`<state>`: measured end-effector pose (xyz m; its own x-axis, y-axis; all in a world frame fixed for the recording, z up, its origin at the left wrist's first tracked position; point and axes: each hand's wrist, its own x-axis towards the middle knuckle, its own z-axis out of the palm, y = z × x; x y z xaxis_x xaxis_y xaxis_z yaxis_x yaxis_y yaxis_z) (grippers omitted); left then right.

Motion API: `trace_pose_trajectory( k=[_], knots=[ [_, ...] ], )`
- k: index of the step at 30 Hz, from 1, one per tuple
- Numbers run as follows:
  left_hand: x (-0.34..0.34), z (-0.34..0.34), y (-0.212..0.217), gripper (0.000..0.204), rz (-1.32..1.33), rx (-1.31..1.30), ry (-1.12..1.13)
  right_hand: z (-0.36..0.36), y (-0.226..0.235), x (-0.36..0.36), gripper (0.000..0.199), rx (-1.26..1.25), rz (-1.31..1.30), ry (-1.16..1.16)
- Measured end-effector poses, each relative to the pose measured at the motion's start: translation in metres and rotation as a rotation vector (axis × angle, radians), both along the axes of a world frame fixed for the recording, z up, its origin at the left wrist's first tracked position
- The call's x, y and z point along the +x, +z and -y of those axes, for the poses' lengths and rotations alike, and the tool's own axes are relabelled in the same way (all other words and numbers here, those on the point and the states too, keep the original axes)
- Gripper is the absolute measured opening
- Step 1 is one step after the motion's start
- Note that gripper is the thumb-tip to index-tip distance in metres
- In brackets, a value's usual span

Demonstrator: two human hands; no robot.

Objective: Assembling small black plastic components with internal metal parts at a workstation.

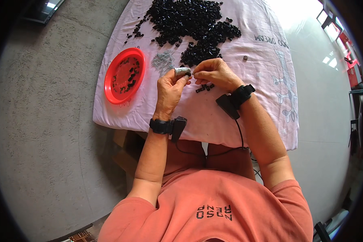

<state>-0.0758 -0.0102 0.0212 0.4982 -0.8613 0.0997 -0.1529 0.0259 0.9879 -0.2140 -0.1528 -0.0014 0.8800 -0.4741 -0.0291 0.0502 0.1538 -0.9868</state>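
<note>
My left hand (pixel 167 92) is closed in a pinch over the cloth, and a grey wrapping (pixel 182 71) covers its index finger. Between thumb and wrapped finger sits a small black piece (pixel 188 74). My right hand (pixel 218 75) faces it with thumb and forefinger pressed together; whatever they pinch is too small to make out. Just below the right fingers lie a few loose black pieces (pixel 205 88). Beyond both hands spreads a large heap of shiny black pieces (pixel 185 20). Thin silvery pins (pixel 162 60) form a loose pile beside the left hand.
A red plastic basin (pixel 108 76) with some black pieces in it stands on the left of the pale pink cloth (pixel 266 121). One small round piece (pixel 245 58) lies apart on the right. A black cable (pixel 191 154) joins the devices on both my wrists and hangs over my lap.
</note>
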Motion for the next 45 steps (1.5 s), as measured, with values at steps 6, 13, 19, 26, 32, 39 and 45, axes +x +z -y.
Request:
trace_pose_trajectory(
  k=[6, 13, 19, 26, 32, 39, 45],
  knots=[
    [-0.002, 0.003, 0.000, 0.017, 0.117, -0.007, 0.034, 0.000, -0.006, 0.002, 0.014, -0.027, 0.001, -0.014],
    [-0.004, 0.007, 0.005, 0.017, 0.148, -0.039, 0.069, -0.002, 0.000, 0.000, 0.014, -0.005, 0.022, -0.007],
    [-0.005, 0.009, 0.006, 0.016, 0.180, -0.048, 0.061, -0.003, 0.004, -0.002, 0.015, 0.002, 0.015, -0.009],
    [-0.003, 0.010, 0.004, 0.015, -0.083, -0.058, 0.046, -0.002, 0.007, -0.003, 0.016, -0.020, -0.014, 0.001],
    [0.005, 0.007, -0.001, 0.018, -0.303, -0.030, -0.022, -0.002, 0.003, -0.001, 0.017, -0.006, 0.026, 0.011],
    [0.002, 0.008, 0.002, 0.015, -0.310, -0.037, 0.014, -0.002, 0.008, -0.003, 0.016, -0.002, -0.003, 0.014],
    [0.000, 0.009, 0.004, 0.014, -0.125, -0.039, 0.021, -0.002, 0.007, -0.002, 0.015, 0.028, 0.016, 0.012]
  ],
)
